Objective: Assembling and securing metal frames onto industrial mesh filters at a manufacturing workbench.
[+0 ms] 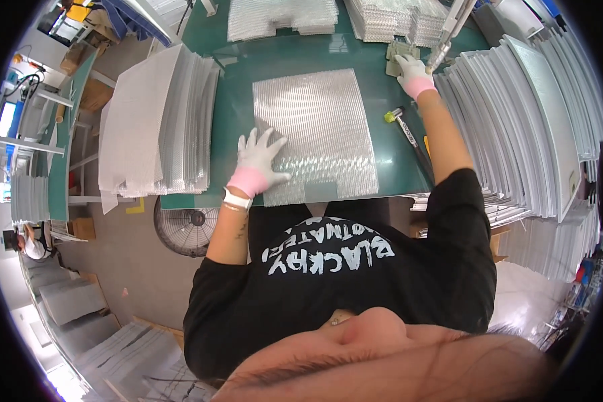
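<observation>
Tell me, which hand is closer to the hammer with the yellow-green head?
Right. The right hand reaches past the black-handled hammer, resting on small metal pieces. The left hand lies flat on the shiny mesh sheet, farther away.

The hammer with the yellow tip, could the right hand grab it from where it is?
Probably yes. The hammer lies bare on the green table, just beside the right forearm, with nothing on top. The right hand rests farther away on small grey parts, so it would only pull back.

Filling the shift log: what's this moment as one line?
left hand: flat on mesh sheet | right hand: on metal parts | mallet: idle on table
</observation>
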`<state>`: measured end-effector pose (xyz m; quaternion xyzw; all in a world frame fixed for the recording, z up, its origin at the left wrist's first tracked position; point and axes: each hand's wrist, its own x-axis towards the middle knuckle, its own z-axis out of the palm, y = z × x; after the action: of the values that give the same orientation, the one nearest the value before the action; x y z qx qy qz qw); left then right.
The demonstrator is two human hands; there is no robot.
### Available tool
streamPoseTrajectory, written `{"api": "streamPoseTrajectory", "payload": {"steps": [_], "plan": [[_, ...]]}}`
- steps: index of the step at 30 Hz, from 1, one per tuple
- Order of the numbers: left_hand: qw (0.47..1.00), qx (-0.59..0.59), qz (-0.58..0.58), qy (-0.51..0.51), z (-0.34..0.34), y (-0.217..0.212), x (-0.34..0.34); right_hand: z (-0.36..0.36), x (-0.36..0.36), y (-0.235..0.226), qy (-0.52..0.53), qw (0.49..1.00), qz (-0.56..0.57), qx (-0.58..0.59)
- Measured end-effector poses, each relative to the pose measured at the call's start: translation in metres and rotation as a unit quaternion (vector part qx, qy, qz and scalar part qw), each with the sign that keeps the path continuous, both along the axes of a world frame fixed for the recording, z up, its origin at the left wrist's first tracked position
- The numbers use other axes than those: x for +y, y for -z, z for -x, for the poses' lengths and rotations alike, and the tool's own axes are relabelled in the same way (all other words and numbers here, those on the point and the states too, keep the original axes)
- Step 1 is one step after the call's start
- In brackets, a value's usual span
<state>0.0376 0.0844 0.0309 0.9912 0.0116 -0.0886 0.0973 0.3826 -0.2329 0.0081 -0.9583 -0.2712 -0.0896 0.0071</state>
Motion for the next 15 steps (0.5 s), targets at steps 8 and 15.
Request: {"api": "streamPoseTrajectory", "payload": {"steps": [8, 15], "plan": [[0.847, -0.329, 0.393, 0.138, 0.103, 0.008, -0.061, -0.004, 0.004, -0.014, 0.045, 0.997, 0.052, 0.031], [0.435, 0.025, 0.832, -0.343, 0.136, 0.095, -0.103, 0.324, 0.023, -0.019, -0.227, 0.858, -0.331, 0.321]]}}
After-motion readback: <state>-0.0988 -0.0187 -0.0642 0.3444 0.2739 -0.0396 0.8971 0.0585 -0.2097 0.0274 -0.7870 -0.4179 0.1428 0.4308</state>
